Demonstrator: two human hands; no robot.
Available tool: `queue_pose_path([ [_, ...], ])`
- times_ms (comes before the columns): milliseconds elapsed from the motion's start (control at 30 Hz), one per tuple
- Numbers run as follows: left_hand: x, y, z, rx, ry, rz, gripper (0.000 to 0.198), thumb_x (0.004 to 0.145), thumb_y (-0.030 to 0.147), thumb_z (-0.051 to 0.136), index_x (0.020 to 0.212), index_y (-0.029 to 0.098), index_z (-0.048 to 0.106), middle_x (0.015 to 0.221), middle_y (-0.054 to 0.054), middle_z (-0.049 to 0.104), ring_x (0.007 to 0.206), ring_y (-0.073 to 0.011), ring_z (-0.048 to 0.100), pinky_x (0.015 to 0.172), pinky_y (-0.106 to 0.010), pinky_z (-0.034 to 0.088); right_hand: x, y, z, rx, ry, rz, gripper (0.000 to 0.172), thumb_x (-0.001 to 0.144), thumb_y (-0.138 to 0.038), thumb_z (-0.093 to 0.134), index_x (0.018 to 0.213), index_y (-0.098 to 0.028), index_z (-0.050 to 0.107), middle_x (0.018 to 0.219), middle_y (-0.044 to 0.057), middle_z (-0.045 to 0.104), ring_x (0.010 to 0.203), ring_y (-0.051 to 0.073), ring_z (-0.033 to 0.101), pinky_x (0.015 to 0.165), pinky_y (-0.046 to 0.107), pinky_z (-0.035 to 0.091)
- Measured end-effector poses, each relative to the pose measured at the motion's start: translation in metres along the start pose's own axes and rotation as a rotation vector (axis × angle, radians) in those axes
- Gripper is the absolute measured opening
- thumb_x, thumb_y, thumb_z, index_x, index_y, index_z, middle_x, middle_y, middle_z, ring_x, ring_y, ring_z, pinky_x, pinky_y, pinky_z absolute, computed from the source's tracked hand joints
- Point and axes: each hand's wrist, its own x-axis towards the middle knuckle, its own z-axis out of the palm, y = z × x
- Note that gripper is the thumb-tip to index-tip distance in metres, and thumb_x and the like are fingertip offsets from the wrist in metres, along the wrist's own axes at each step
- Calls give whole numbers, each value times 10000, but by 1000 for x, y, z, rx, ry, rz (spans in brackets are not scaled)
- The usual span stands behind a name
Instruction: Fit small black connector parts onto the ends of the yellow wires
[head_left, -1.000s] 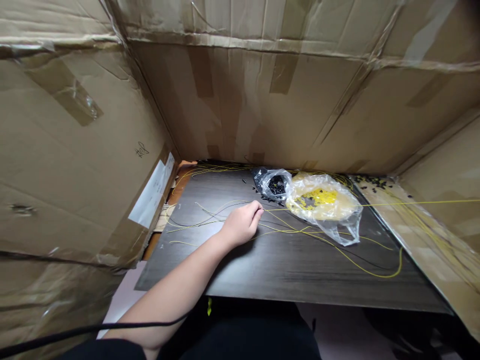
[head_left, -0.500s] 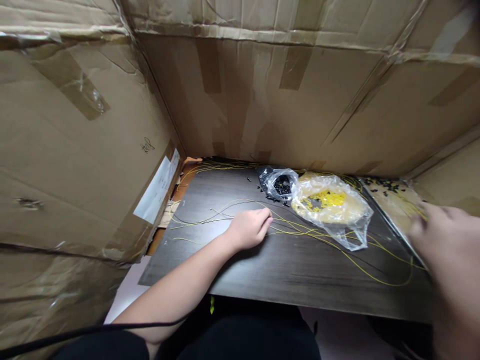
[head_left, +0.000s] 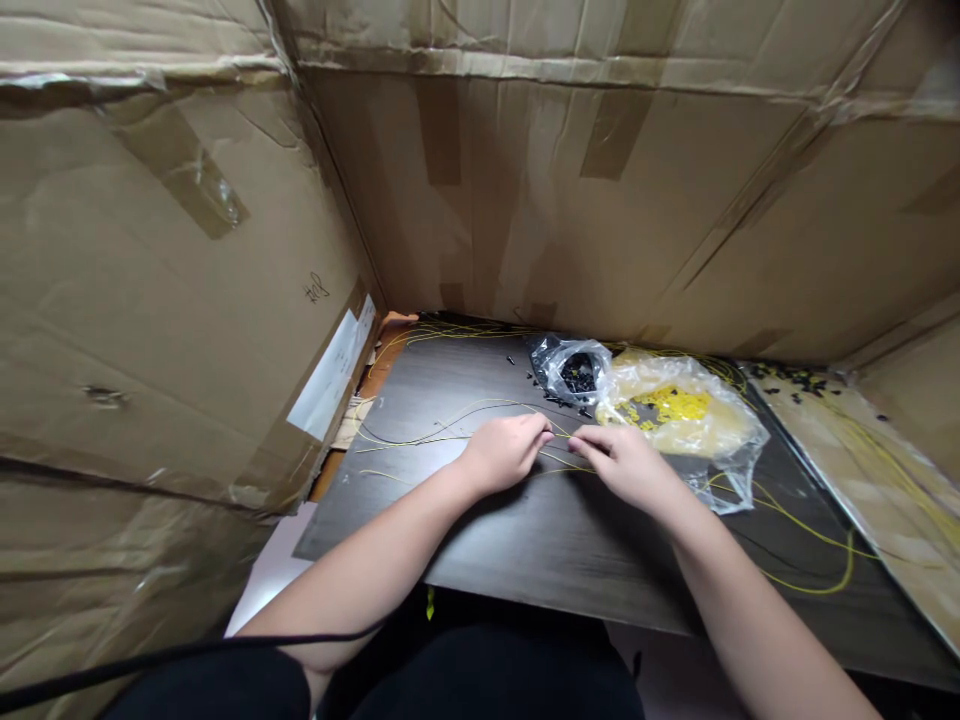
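Over the middle of the dark board (head_left: 525, 560), my left hand (head_left: 510, 450) is closed, its thumb and finger pinching thin wires. Just to its right, my right hand (head_left: 622, 460) pinches the same bundle of thin wires, a short gap away. Yellow wires (head_left: 806, 525) run out to the right past my right wrist, and loose yellow and dark wire ends (head_left: 394, 440) spread to the left. Behind my right hand lies a clear plastic bag (head_left: 675, 405) of small yellow parts. A smaller clear bag (head_left: 577, 370) holds small black parts.
Cardboard walls (head_left: 510, 210) stand behind and at both sides. Loose black parts (head_left: 795, 380) lie on a cardboard surface (head_left: 870, 460) at the right, with more yellow wires. A black cord (head_left: 187, 650) crosses the lower left.
My right hand has moved left from the far right side to the wires beside my left hand. My left hand has kept its place. The view has shifted slightly.
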Motion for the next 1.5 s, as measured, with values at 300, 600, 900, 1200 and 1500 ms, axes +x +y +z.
queue_pose_path([
  [300, -1, -2, 1, 105, -12, 36, 277, 1047, 330, 357, 1031, 191, 595, 955, -63, 715, 842, -199, 672, 685, -287, 438, -17, 15, -14, -115, 39, 19, 363, 920, -338, 627, 1243, -179, 678, 1082, 132, 746, 887, 256, 716, 788, 391, 547],
  [600, -1, -4, -1, 83, -21, 60, 298, 1052, 342, 336, 1033, 191, 592, 969, -60, 721, 852, -192, 677, 700, -291, 443, 7, -22, 11, 38, 9, -19, 248, 1005, -294, 486, 917, -200, 698, 796, 38, 727, 738, 197, 668, 702, 297, 454],
  [900, 1, -10, 0, 110, -34, 73, 301, 1048, 347, 348, 987, 185, 594, 899, -46, 707, 799, -181, 665, 673, -277, 429, -2, -4, -4, -36, -56, 90, 246, 999, -314, 476, 905, -210, 678, 781, 36, 708, 720, 198, 631, 682, 302, 412],
  [1200, 0, -2, -2, -161, -12, 39, 300, 1009, 398, 446, 1049, 177, 646, 851, -46, 687, 746, -165, 611, 687, -274, 419, 2, -15, 22, 270, 96, 20, 189, 978, -272, 491, 885, -186, 631, 791, 37, 648, 716, 173, 572, 683, 289, 420],
  [1500, 11, -10, -11, -1351, 451, -354, 410, 940, 444, 410, 1042, 140, 666, 899, -78, 654, 740, -150, 560, 651, -255, 437, -9, -8, 20, 842, 197, 213, 346, 907, -499, 636, 887, -156, 681, 600, -35, 457, 497, 79, 297, 470, 236, 222],
])
